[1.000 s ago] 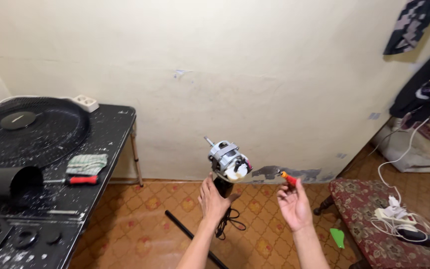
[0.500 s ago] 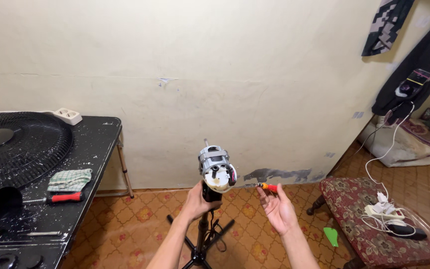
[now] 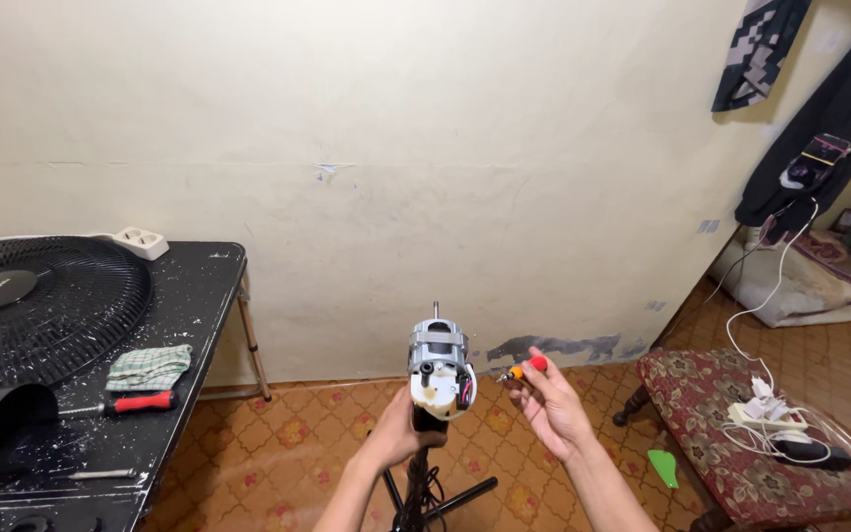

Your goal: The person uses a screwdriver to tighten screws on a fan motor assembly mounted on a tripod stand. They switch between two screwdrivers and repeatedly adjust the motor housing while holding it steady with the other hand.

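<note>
Left hand (image 3: 398,433): wrapping around the black neck right under the fan motor (image 3: 439,366), fingers clamped on it, holding it up on the black stand (image 3: 424,493).
Right hand (image 3: 547,406): pinching a small screwdriver (image 3: 522,370) with a red-orange handle between fingertips, tip pointing at the motor, just beside it.
Motor: bare grey metal body, shaft sticking straight up, whitish plastic face with red wires showing on the side.
Floor: orange patterned tiles, stand legs spreading out below.
Table (image 3: 189,325): black, paint-speckled, sitting left, carrying a fan grille (image 3: 41,315), checkered cloth (image 3: 148,366), red-handled screwdriver (image 3: 125,404), white power strip (image 3: 140,241).
Room: cream scuffed wall behind, floral bench (image 3: 731,433) with cables sitting right.
</note>
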